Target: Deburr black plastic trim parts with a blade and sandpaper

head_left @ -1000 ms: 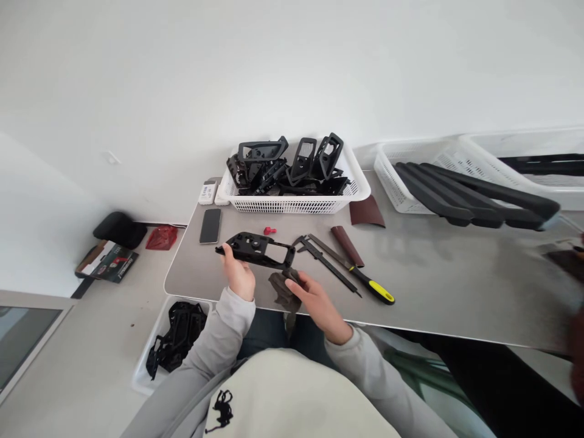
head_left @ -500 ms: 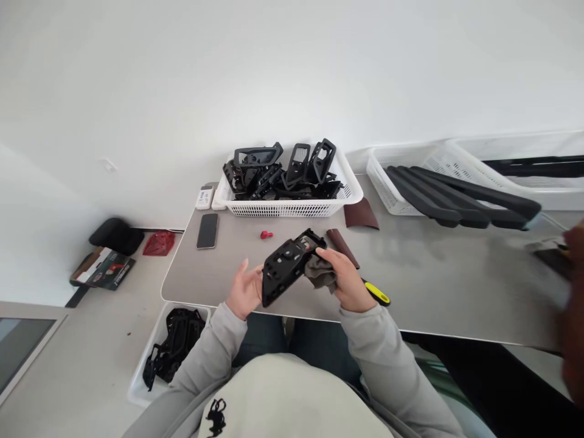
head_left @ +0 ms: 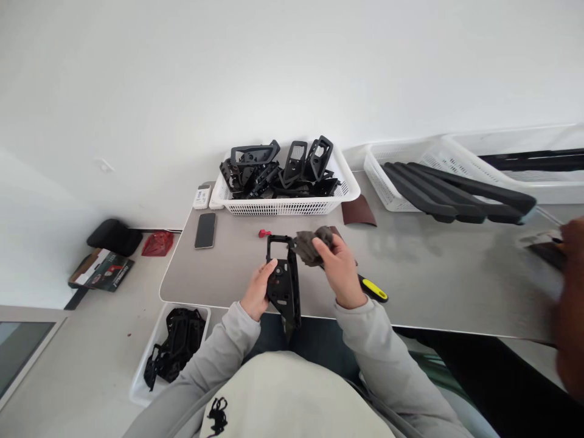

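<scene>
My left hand (head_left: 258,289) grips a black plastic bezel (head_left: 281,283) by its left side, thumb on its face. The part stands nearly lengthwise, a rectangular opening at its far end, over the table's front edge. My right hand (head_left: 342,274) pinches a crumpled dark grey cloth (head_left: 312,245) just right of the bezel's far end. Beneath that hand lies a tool with a black and yellow handle (head_left: 374,289), its other end hidden. Beyond my hands, a small red piece (head_left: 264,233) rests on the table (head_left: 232,267).
A white basket (head_left: 283,208) heaped with similar black parts stands at the back. Left of it lie a phone (head_left: 205,230) and a white box (head_left: 201,198). Brown curved sheets (head_left: 359,212) and long dark trim pieces (head_left: 456,194) are rightward. A co-worker's blurred arm (head_left: 572,304) enters at right. A floor bin (head_left: 137,383) holds black parts.
The bezel has turned from a diagonal tilt to nearly lengthwise, and my left hand now grips its side. My right hand has come off the bezel, keeping the cloth.
</scene>
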The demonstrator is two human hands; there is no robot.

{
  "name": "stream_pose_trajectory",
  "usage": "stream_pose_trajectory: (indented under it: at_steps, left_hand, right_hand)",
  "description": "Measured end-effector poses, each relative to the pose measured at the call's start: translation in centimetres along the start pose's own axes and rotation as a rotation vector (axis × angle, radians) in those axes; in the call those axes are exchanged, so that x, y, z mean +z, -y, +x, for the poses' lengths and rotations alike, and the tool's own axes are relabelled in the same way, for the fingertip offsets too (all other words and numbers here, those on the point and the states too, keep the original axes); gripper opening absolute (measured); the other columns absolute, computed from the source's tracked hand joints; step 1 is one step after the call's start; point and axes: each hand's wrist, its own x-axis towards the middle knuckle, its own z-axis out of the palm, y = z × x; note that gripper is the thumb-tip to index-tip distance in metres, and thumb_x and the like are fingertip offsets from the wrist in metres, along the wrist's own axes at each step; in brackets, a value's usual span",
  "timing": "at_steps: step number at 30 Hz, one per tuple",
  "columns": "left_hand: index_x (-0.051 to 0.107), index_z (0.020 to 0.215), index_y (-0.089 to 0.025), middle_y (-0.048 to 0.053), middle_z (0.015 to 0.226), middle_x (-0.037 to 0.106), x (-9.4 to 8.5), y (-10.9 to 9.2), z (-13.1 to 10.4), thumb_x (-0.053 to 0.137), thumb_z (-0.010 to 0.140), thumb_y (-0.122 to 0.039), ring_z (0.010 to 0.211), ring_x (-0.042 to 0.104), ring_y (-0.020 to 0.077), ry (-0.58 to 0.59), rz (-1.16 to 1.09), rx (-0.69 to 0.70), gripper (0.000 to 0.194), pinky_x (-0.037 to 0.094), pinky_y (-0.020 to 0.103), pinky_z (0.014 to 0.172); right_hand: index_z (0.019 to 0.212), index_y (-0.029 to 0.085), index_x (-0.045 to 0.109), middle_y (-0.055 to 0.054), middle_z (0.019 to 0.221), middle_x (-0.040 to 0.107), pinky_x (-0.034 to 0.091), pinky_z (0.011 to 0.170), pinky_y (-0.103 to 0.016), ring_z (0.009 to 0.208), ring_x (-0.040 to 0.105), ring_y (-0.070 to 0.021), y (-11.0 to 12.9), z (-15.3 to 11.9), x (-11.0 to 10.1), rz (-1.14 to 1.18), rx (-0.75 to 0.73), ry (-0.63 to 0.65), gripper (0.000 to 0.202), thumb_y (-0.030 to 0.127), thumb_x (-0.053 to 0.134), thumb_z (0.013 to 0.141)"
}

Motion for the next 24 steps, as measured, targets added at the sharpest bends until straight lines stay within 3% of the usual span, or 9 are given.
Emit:
stream_pose_trajectory:
  at_steps: [1,5,10,12,14,17,19,21,24]
  left_hand:
    - [0.061,0.061,-0.015,-0.003,0.055,0.061,0.2,0.0,-0.1,0.083,0.056,-0.045,0.049,0.054,0.0094,0.007,0.005,0.022,0.037,0.039,0.023,0.052]
    - [0.064,0.065,-0.015,-0.002,0.059,0.063,0.4,-0.7,0.0,0.081,0.059,-0.044,0.05,0.056,0.0108,-0.027,0.008,0.114,0.034,0.041,0.024,0.053]
    - [0.062,0.063,-0.015,-0.002,0.058,0.063,-0.6,-2.0,0.9,0.08,0.06,-0.045,0.049,0.057,0.0108,-0.134,-0.02,0.235,0.035,0.042,0.024,0.054]
    - [0.061,0.063,-0.015,-0.002,0.058,0.063,-0.8,-2.2,1.0,0.08,0.06,-0.046,0.049,0.057,0.0105,-0.114,-0.021,0.223,0.036,0.042,0.023,0.052]
    - [0.063,0.065,-0.015,-0.002,0.059,0.064,-0.8,-2.0,0.9,0.08,0.059,-0.047,0.05,0.058,0.0109,-0.079,-0.015,0.188,0.037,0.042,0.023,0.052]
    - [0.065,0.068,-0.014,0.0,0.062,0.066,-0.3,-1.5,0.6,0.08,0.059,-0.047,0.051,0.059,0.0117,-0.041,0.008,0.155,0.037,0.043,0.023,0.052]
    - [0.065,0.067,-0.014,0.0,0.062,0.066,-0.1,-1.4,0.5,0.081,0.059,-0.046,0.05,0.058,0.0115,-0.034,0.013,0.151,0.036,0.043,0.023,0.052]
    - [0.065,0.065,-0.014,0.0,0.06,0.066,-0.2,-1.6,0.7,0.081,0.059,-0.045,0.05,0.058,0.0112,-0.062,-0.004,0.177,0.035,0.043,0.023,0.052]
    - [0.064,0.065,-0.014,-0.001,0.059,0.065,-1.0,-2.4,1.2,0.081,0.06,-0.045,0.05,0.058,0.0107,-0.145,-0.043,0.25,0.035,0.043,0.022,0.052]
  right_hand:
    - [0.08,0.022,0.057,0.0,0.073,0.061,0.046,0.068,-0.031,0.07,0.054,-0.0175,0.3,-0.3,0.4,-0.131,-0.061,-0.004,0.024,0.045,0.064,0.076]
    - [0.07,0.022,0.054,-0.002,0.068,0.058,0.042,0.065,-0.032,0.067,0.052,-0.0188,1.5,-2.2,1.9,-0.444,-0.201,0.189,0.016,0.034,0.056,0.079]
    - [0.061,0.022,0.048,0.002,0.059,0.053,0.036,0.055,-0.028,0.056,0.048,-0.0149,2.2,-4.8,1.1,-0.557,-0.079,0.62,0.019,0.025,0.054,0.079]
    - [0.06,0.022,0.049,0.004,0.056,0.052,0.034,0.053,-0.027,0.054,0.046,-0.0138,2.4,-4.9,0.4,-0.525,-0.03,0.714,0.019,0.026,0.056,0.078]
    - [0.062,0.022,0.05,0.004,0.057,0.051,0.034,0.054,-0.027,0.056,0.045,-0.0138,2.5,-4.3,0.3,-0.455,-0.029,0.624,0.02,0.03,0.056,0.079]
    - [0.067,0.022,0.05,0.003,0.062,0.05,0.037,0.059,-0.028,0.06,0.046,-0.0153,2.4,-3.0,1.1,-0.365,-0.094,0.245,0.02,0.037,0.053,0.08]
    - [0.068,0.022,0.049,0.002,0.064,0.051,0.037,0.061,-0.029,0.063,0.047,-0.0167,2.4,-2.6,1.8,-0.366,-0.129,0.157,0.018,0.036,0.053,0.078]
    - [0.066,0.023,0.047,0.001,0.064,0.051,0.037,0.061,-0.03,0.063,0.047,-0.0169,2.5,-3.0,2.1,-0.393,-0.13,0.27,0.016,0.033,0.053,0.077]
    - [0.063,0.023,0.046,0.003,0.061,0.05,0.035,0.058,-0.028,0.059,0.045,-0.0152,2.7,-4.5,1.5,-0.421,-0.066,0.693,0.019,0.031,0.054,0.078]
